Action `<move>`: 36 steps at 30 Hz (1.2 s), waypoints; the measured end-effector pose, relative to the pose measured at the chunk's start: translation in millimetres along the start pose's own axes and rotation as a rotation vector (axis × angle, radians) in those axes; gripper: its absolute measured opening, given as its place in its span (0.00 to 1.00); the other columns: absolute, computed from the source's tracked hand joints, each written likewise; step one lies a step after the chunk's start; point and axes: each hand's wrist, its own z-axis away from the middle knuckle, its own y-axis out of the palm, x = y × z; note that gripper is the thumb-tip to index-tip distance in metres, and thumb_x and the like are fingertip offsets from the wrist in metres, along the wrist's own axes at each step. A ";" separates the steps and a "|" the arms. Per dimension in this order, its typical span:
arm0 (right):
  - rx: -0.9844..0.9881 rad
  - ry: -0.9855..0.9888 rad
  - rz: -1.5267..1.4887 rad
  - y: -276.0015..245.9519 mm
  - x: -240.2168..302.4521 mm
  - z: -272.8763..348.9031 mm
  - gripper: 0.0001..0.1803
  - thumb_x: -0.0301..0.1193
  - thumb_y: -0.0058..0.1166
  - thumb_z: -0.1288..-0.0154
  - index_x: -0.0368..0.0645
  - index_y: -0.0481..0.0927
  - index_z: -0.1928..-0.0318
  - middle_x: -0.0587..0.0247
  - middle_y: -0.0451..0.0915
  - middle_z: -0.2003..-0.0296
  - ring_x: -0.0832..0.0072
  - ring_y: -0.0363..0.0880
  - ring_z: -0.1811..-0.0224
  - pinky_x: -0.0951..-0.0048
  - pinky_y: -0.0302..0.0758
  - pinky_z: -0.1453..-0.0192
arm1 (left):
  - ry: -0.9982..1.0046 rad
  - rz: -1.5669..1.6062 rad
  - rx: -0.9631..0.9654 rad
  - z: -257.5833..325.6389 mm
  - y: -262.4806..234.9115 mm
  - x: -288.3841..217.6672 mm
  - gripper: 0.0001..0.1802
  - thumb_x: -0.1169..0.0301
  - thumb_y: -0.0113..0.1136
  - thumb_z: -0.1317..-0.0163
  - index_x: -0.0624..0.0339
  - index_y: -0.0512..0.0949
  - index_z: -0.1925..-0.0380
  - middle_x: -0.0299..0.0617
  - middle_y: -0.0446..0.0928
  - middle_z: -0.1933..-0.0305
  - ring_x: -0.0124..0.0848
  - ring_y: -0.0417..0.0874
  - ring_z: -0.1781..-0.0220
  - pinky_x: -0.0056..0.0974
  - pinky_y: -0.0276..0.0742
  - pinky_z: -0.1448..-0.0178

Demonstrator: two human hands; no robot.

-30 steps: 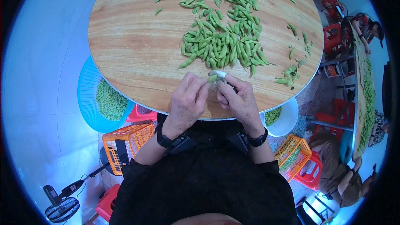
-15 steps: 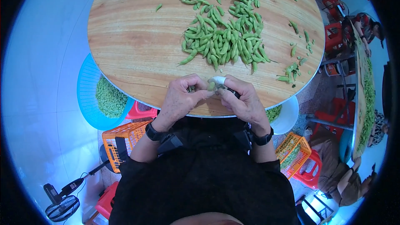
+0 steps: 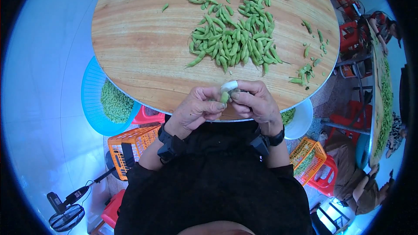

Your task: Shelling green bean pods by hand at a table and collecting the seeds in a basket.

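So there's a single plump green bean pod (image 3: 224, 97) up between the person's two hands, just over the near edge of a round, wood-grain desk (image 3: 135, 56). The left hand (image 3: 193, 109) has its grip clamped on that pod, thumb and fingers pinched around its lower end. The right hand (image 3: 257, 102) is right up against it, fingers bent in, with a white wrap (image 3: 229, 85) on the index fingertip, but I can't tell if its grip is actually clamped on the pod. Just past the hands sits a big loose heap of green pods (image 3: 235, 45), trailing off toward the far side, plus some green scraps (image 3: 304, 75) over to the right. Below the desk edge there's a round blue plastic basket (image 3: 90, 100) of shelled green beans (image 3: 116, 103) on the left and a white round bucket (image 3: 306, 122) with green stuff in it on the right.
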 end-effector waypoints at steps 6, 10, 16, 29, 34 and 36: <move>-0.269 -0.676 1.179 26.9 3.1 -5.4 0.10 0.18 0.49 0.39 0.34 0.78 0.57 0.59 0.72 0.76 0.67 0.71 0.77 0.70 0.67 0.73 | 0.118 -0.473 -0.163 -5.5 13.3 -14.2 0.05 0.72 0.64 0.39 0.60 0.79 0.66 0.28 0.72 0.75 0.14 0.63 0.81 0.23 0.54 0.80; -0.295 -0.505 1.152 28.5 4.0 -0.2 0.08 0.17 0.50 0.43 0.32 0.77 0.61 0.53 0.73 0.71 0.61 0.74 0.71 0.65 0.70 0.67 | 0.074 -0.720 -0.250 -3.5 25.2 -27.1 0.06 0.69 0.60 0.34 0.59 0.76 0.65 0.28 0.71 0.73 0.13 0.61 0.81 0.23 0.54 0.80; -0.459 -0.574 1.068 25.0 -3.7 -11.5 0.14 0.22 0.57 0.41 0.35 0.79 0.53 0.58 0.73 0.71 0.70 0.74 0.70 0.72 0.70 0.65 | 0.223 -0.114 -0.189 -10.7 9.3 -4.6 0.06 0.72 0.56 0.32 0.61 0.73 0.60 0.28 0.69 0.76 0.14 0.59 0.82 0.24 0.55 0.79; -0.623 -0.738 1.155 37.9 -23.4 -18.2 0.15 0.18 0.59 0.43 0.34 0.79 0.53 0.58 0.78 0.70 0.72 0.80 0.70 0.74 0.75 0.68 | 0.431 0.101 -0.317 -16.2 20.2 14.7 0.08 0.69 0.55 0.30 0.62 0.74 0.56 0.30 0.69 0.74 0.18 0.66 0.77 0.26 0.66 0.73; -0.557 -0.797 1.184 49.5 -25.8 -19.0 0.17 0.12 0.55 0.46 0.31 0.78 0.54 0.53 0.77 0.64 0.68 0.81 0.72 0.71 0.78 0.71 | 0.318 0.114 -0.252 -15.3 22.2 10.2 0.10 0.68 0.49 0.28 0.63 0.75 0.59 0.30 0.70 0.74 0.17 0.66 0.77 0.25 0.65 0.73; -0.532 -0.808 1.218 47.0 -26.1 -20.1 0.17 0.12 0.55 0.46 0.32 0.78 0.53 0.53 0.77 0.64 0.67 0.81 0.72 0.71 0.78 0.71 | 0.324 0.065 -0.257 -14.1 19.8 12.5 0.10 0.69 0.49 0.28 0.64 0.75 0.57 0.29 0.69 0.74 0.16 0.65 0.77 0.25 0.65 0.73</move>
